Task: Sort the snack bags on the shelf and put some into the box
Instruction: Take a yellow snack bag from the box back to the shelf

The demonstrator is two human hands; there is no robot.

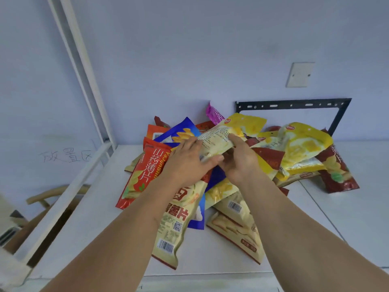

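White shelf (pixel 101 218), flat top, butted against the wall at the back; white frame post at its rear left corner. A seam runs diagonally across the right part of the surface. Heap of snack bags (pixel 231 178) lies at mid-shelf toward the back, bags overlapping in no order. On the surface at the heap's edges: red-orange bag (pixel 140 173) at left, lying lengthwise; cream bag (pixel 172 234) with barcode at front; beige bag (pixel 237 232) at front right, touching the cream one's neighbour, a blue bag (pixel 199 220); dark red bag (pixel 336 171) at far right, across the seam.
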